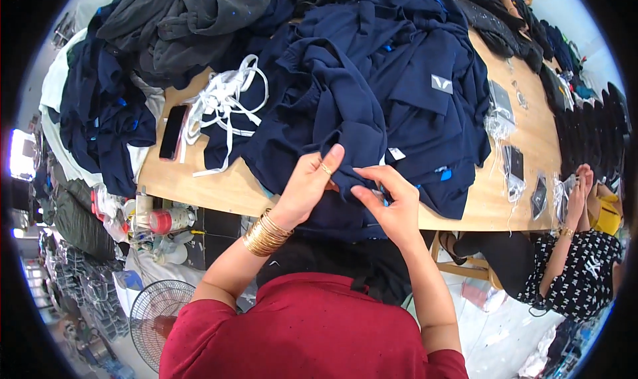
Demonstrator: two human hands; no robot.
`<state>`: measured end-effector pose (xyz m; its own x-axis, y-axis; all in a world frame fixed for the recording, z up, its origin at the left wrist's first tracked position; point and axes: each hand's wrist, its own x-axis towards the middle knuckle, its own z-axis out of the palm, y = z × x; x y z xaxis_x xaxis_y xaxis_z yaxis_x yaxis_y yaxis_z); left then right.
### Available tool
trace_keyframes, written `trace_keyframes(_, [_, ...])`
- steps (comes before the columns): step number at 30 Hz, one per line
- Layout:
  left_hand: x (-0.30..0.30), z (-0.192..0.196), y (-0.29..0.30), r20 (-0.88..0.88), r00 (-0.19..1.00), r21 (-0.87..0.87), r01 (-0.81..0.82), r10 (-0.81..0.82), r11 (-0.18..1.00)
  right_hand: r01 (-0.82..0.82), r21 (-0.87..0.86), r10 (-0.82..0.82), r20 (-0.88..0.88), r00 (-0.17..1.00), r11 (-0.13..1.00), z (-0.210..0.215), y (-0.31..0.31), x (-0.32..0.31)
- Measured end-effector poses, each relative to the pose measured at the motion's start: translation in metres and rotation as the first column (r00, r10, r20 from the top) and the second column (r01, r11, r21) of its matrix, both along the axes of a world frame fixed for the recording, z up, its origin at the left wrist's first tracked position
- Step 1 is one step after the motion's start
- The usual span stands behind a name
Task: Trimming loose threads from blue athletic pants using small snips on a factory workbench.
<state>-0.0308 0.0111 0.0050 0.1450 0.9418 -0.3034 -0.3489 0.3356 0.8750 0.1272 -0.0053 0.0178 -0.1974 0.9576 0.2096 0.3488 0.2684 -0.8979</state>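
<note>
Both my hands are at the near edge of the table, on a navy garment [355, 136] that lies bunched over a heap of navy clothes. My left hand [309, 183], with gold bangles at its wrist, grips a fold of the cloth, thumb uppermost. Close beside it, my right hand [391, 196] pinches the garment's edge between thumb and fingers. A small bluish bit shows by the right fingertips, too small to name. To the right lies more navy clothing [425, 126] with a pale patch and blue tags. The left fingertips are hidden under the fabric.
White cords [222, 103] lie tangled beside a phone [173, 133] on the wooden table [193, 191]. Dark grey clothes [189, 26] are piled at the far left. Small clear packets [513, 166] lie to the right, near a seated person [571, 266]. A fan [156, 316] stands lower left.
</note>
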Motion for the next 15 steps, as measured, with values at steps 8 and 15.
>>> trace_keyframes(8, [-0.021,-0.011,-0.007,0.077,0.997,0.014,0.015,-0.016,1.000,0.038,-0.218,-0.088,-0.225,0.970,0.975,0.004,0.002,0.008])
trace_keyframes(15, [-0.023,-0.003,-0.009,0.212,0.975,-0.020,0.068,-0.063,0.997,0.259,-0.047,-0.263,-0.170,0.950,0.965,-0.007,-0.002,0.005])
